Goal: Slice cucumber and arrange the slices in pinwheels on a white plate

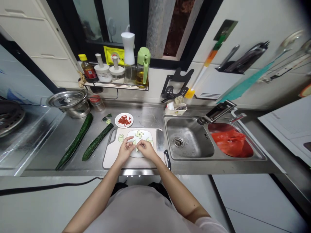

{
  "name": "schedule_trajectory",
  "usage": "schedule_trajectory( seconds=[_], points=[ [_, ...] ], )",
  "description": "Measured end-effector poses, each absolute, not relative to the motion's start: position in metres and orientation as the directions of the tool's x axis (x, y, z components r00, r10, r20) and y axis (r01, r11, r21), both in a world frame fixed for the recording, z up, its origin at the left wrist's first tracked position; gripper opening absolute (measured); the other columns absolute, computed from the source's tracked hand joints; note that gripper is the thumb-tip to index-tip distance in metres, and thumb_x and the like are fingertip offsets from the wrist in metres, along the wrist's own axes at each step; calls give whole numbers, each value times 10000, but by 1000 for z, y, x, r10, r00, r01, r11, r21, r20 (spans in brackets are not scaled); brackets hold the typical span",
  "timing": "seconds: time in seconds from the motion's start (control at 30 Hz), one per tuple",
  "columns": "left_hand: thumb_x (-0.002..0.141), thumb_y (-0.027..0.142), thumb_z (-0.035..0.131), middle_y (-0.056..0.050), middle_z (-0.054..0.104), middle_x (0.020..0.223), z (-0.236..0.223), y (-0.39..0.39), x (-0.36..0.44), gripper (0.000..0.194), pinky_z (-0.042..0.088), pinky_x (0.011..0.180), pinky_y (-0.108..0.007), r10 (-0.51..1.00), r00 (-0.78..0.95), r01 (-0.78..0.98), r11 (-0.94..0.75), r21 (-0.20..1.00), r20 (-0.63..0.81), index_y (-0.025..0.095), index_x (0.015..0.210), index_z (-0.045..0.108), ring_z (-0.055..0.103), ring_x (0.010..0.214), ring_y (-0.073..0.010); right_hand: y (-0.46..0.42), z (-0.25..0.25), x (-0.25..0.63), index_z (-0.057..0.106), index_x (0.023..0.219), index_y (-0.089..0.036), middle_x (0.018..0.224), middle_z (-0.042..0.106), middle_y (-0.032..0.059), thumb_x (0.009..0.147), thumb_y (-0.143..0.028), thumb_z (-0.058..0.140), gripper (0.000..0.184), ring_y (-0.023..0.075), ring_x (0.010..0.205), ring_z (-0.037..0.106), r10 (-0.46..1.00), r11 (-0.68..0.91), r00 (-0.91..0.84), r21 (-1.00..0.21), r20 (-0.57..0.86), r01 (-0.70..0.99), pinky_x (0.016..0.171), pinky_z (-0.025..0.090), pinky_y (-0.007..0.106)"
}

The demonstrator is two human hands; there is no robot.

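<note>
A white plate [140,155] with rounded corners rests on a pale cutting board [110,159]. Thin cucumber slices [139,134] lie in a curved cluster near its far edge, and a few more sit at its right side. Over the plate, my left hand [125,150] pinches a cucumber slice [134,142] between thumb and fingers. My right hand [146,150] is closed in a pinch close beside it, at another slice by the fingertips. A small stack of slices [120,138] lies on the board to the left. The knife [160,139] lies along the board's right edge, black handle towards me.
Two cucumbers [75,142] [97,142] lie left of the board. Behind it stands a small plate [117,120] of chopped red pieces. A lidded pot [77,108] is at the back left, below a seasoning rack [116,86]. The sink [194,142] is at the right, with a red bag [228,142].
</note>
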State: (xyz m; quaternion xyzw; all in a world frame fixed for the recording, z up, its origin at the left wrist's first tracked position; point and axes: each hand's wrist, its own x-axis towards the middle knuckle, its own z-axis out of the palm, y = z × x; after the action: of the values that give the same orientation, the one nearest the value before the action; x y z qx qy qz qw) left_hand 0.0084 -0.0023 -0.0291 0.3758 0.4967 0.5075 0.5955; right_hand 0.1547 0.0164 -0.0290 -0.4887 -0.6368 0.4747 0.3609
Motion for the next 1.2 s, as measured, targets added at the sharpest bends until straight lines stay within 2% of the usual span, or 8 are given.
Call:
schedule_trajectory(
  seconds=[0.2,0.4,0.53,0.8,0.97,1.2],
  points=[
    [679,349,711,59,536,694,-35,-3,11,573,377,629,-206,990,-47,-160,127,979,-136,195,1193,510,503,623,-78,19,-32,150,559,629,-176,607,544,-35,699,-236,521,100,105,599,486,972,-46,-223,-986,-81,157,594,389,217],
    [707,327,678,48,529,715,-37,-4,14,522,387,615,-201,992,-77,-137,86,987,-98,185,1186,527,493,616,-74,21,-32,147,543,604,-181,578,527,-44,676,-231,521,89,101,570,486,965,-125,-216,-986,-146,109,587,401,218],
    [698,323,676,35,537,724,-39,-4,12,430,396,624,-206,990,-90,-83,97,992,-104,176,1094,595,493,630,-80,21,-31,149,546,610,-181,570,536,-42,677,-229,529,84,100,536,494,951,-204,-216,-974,-222,103,573,415,223],
    [663,314,676,41,574,627,-56,1,0,301,394,574,-208,985,-38,4,168,986,-167,165,918,617,519,576,-91,18,-46,162,638,663,-156,630,620,-7,702,-216,558,107,110,601,532,954,-87,-247,-948,-168,308,606,403,212],
    [693,311,640,39,618,627,-68,3,-6,235,408,607,-223,986,18,241,154,958,-163,182,889,622,550,582,-105,14,-60,164,670,684,-154,667,655,6,737,-207,559,134,114,621,550,949,-45,-247,-861,-195,507,590,375,200],
    [739,245,591,28,682,692,-68,1,-7,156,402,630,-243,984,49,543,118,831,-172,221,885,641,595,624,-133,5,-57,159,683,752,-176,754,685,21,812,-209,537,162,134,705,576,931,17,-253,-660,-264,751,610,350,211]
  ],
)
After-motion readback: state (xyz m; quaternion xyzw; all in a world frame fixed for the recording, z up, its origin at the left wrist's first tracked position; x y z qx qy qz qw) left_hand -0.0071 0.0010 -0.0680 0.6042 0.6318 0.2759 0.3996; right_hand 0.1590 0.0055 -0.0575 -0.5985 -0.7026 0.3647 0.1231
